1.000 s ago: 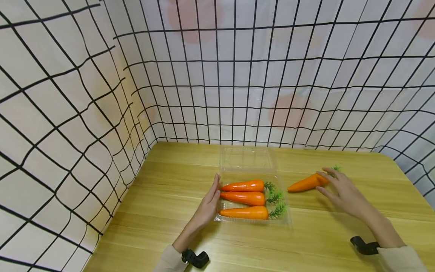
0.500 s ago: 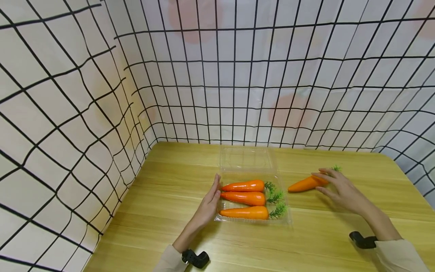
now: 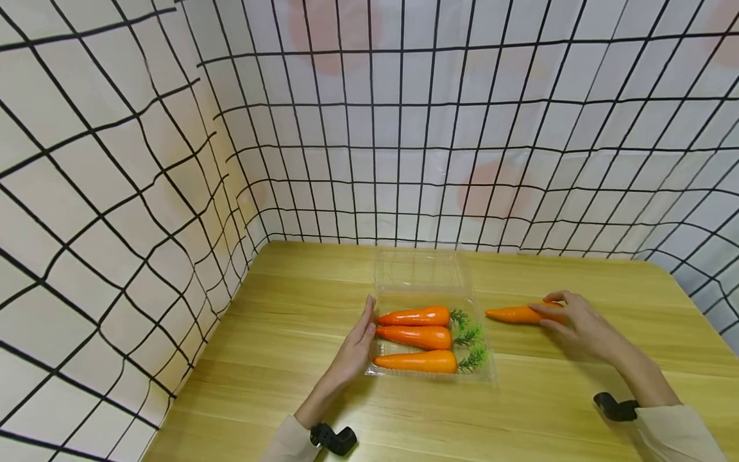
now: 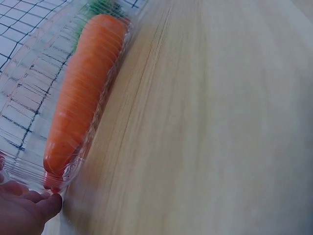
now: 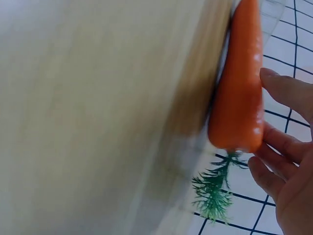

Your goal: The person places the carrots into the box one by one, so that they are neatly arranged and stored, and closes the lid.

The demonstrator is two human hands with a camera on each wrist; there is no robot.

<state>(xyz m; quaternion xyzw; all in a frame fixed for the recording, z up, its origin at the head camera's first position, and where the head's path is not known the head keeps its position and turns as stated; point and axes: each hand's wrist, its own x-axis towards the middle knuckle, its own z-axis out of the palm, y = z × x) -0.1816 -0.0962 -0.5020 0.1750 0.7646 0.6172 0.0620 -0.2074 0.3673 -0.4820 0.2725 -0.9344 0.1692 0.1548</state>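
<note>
A right hand [image 3: 583, 326] pinches one carrot [image 3: 514, 314] between thumb and fingers, while a left hand [image 3: 353, 350], fingers straight, touches an open clear box [image 3: 392, 348] of three more carrots [image 3: 418, 337].

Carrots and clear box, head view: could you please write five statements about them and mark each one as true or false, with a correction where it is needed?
1. Three carrots lie in the clear box. True.
2. The box is closed. False: its lid is open, on the far side.
3. The left hand is at the box's left side. True.
4. No carrot lies outside the box. False: the right hand grips a fourth carrot outside it.
5. The boxed carrots' narrow tips point toward the right hand. False: they point toward the left hand; the green tops are on the other side.
</note>
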